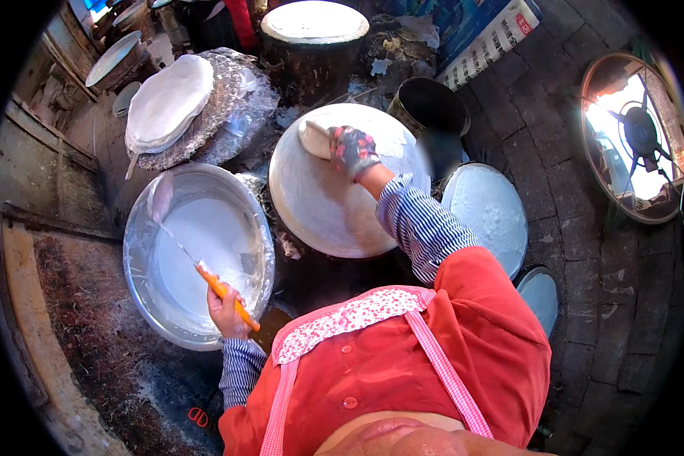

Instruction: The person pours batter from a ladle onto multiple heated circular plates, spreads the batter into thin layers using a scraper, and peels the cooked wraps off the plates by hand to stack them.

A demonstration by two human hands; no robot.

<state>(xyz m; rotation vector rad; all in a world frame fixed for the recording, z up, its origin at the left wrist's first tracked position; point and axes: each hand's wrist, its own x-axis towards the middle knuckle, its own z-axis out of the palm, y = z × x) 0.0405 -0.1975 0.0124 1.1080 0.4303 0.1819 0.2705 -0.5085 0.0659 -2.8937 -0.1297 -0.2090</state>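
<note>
Your right hand (pixel 353 151), gloved, is extended to the far side of the round white steaming surface (pixel 323 197) and is closed around a pale flat scraper (pixel 314 139), whose blade lies on the far-left part of that disc; the fingers are curled down over the handle, so how tightly they grip cannot be told. Your left hand (pixel 226 310) sits near and to the left, wrapped firmly around the orange handle of a ladle (pixel 197 262). The ladle's long axis runs diagonally from your left hand up and away to the far left, its bowl (pixel 160 199) resting at the far-left rim of the large metal basin (pixel 140 266) of white batter (pixel 201 254). The basin lies just left of the steaming disc, the two nearly touching. The batter is therefore directly under your left hand's tool, while the disc lies to the right of it, nearer your right arm. Further left and far, a stack of white sheets (pixel 169 99) rests on a woven tray (pixel 228 99). A second white disc (pixel 488 214) lies to the right, and a dark pot (pixel 432 106) stands beyond.
</note>
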